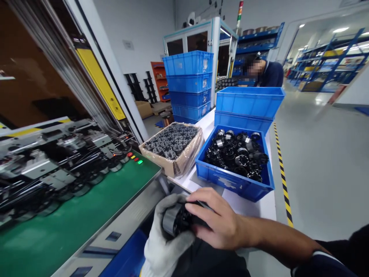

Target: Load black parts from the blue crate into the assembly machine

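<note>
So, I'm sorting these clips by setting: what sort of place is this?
Probably a factory assembly area: there's a flat green machine worktop, an open blue plastic crate heaped with black-and-silver cylindrical parts, and black-and-yellow striped floor marking.

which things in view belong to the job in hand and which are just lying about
Likely the job:
- silver-and-black part, held in gloved left hand and bare right hand
- blue bin of similar parts
- cardboard box of grey parts, perhaps

Probably just about:
- stacked blue crates
- orange shelf
</note>
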`<state>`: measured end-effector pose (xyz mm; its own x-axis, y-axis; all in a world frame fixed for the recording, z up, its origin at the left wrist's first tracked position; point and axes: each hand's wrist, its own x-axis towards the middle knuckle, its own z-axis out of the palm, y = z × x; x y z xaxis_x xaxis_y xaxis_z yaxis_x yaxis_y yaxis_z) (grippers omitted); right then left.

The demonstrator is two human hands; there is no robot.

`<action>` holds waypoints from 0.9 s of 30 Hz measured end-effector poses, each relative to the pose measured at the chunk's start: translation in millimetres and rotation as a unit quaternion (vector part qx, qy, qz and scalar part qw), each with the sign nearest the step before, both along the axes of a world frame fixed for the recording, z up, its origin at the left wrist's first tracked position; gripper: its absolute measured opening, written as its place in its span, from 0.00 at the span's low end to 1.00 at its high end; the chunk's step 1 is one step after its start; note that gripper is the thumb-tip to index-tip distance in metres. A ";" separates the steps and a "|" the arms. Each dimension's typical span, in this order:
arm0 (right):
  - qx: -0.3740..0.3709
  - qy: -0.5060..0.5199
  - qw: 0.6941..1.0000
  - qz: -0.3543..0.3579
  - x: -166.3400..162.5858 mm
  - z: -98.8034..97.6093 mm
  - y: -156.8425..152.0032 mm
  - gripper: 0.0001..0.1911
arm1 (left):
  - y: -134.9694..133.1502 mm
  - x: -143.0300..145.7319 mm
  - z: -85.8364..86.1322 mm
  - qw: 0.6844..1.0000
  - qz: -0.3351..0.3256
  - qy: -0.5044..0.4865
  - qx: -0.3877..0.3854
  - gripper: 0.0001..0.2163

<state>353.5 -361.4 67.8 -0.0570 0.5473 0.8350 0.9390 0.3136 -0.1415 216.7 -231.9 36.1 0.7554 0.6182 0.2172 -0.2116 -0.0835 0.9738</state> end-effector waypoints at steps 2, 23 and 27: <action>-0.015 0.003 1.000 0.015 -0.1 -1.1 -0.5 0.29 | 1.6 -0.7 -4.9 1.000 -0.007 0.003 0.001 0.29; 0.011 0.004 1.000 0.003 -5.9 -15.2 6.3 0.25 | -0.7 1.7 0.3 0.997 0.002 0.072 -0.011 0.26; 0.022 0.079 0.994 0.066 -1.7 -29.3 9.4 0.38 | -3.4 0.4 -8.0 0.998 0.031 0.053 0.002 0.24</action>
<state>351.8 -352.0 38.5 0.0080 0.5074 0.8617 0.8563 0.4415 -0.2679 217.2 -235.3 28.2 0.7345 0.6637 0.1413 -0.1027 -0.0971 0.9900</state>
